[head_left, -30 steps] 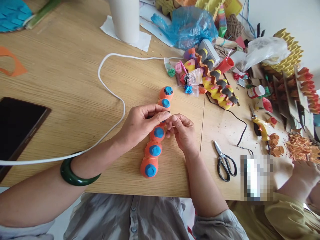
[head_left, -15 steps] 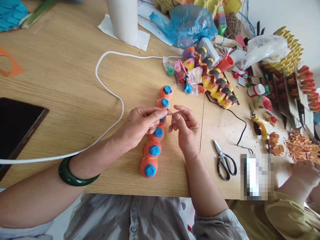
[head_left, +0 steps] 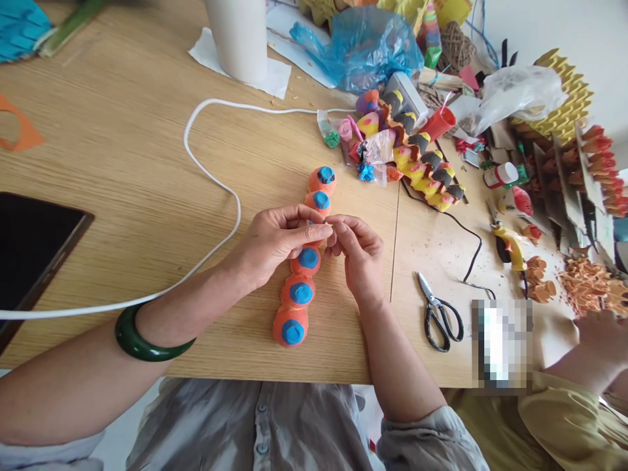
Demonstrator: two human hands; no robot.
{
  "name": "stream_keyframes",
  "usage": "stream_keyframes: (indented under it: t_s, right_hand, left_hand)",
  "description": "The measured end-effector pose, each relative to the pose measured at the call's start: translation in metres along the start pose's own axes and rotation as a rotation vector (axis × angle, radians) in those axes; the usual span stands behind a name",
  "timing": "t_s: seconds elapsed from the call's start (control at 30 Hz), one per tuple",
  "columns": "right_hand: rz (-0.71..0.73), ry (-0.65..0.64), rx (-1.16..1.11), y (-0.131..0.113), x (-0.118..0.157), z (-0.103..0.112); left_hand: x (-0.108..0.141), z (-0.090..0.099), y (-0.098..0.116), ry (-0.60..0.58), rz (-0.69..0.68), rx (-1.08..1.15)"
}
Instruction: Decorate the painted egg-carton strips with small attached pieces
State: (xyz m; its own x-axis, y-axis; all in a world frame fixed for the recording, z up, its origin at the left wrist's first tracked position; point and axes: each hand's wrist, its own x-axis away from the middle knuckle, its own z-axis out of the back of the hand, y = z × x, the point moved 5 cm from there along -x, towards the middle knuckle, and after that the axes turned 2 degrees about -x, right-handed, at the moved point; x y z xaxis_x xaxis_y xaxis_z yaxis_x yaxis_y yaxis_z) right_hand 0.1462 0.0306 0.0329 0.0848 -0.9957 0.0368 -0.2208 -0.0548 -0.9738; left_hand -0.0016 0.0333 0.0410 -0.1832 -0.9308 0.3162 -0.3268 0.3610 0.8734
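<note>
An orange strip of joined domes, each visible one topped with a blue disc, lies lengthwise on the wooden table. The farthest dome also carries small dark marks around its blue top. Above the middle of the strip my left hand pinches a tiny dark piece between thumb and forefinger. My right hand meets it fingertip to fingertip, its thumb and forefinger pressed together at the same spot; whether it grips anything is too small to tell. Both hands partly cover the middle domes.
Black-handled scissors lie right of my right forearm. A white cable loops on the left near a dark tablet. Painted carton strips and a blue plastic bag sit farther back. Another person's hand is at the right edge.
My right hand has moved left and closed its fingers, now touching the fingertips of my left hand. The left hand still pinches the tiny dark piece.
</note>
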Motion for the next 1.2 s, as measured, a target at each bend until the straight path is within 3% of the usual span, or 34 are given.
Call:
stream_keyframes:
  t_s: [0.1,0.4,0.57,0.77,1.03,1.1,1.2]
  right_hand:
    - [-0.019,-0.008,0.032,0.002,0.000,-0.002]
    - [0.121,-0.107,0.191,-0.006,0.008,-0.008]
    - [0.179,-0.037,0.259,-0.004,0.008,-0.005]
    - [0.154,0.095,0.146,-0.006,0.005,0.003]
    - [0.261,0.076,0.220,-0.011,0.008,0.003]
    - [0.234,0.080,0.139,-0.010,0.006,0.004]
    - [0.070,0.088,-0.085,-0.004,0.000,0.006]
  left_hand:
    - [-0.001,0.000,0.000,-0.005,0.027,0.014]
    - [-0.003,0.000,-0.005,-0.032,0.052,0.080]
    - [-0.002,0.001,-0.007,-0.053,0.060,0.040]
    - [0.001,-0.001,-0.003,-0.100,0.079,-0.004]
    - [0.001,-0.001,-0.002,-0.144,0.127,-0.007]
    - [0.001,0.001,-0.002,-0.149,0.114,-0.031]
    - [0.000,0.005,-0.001,-0.100,0.050,-0.067]
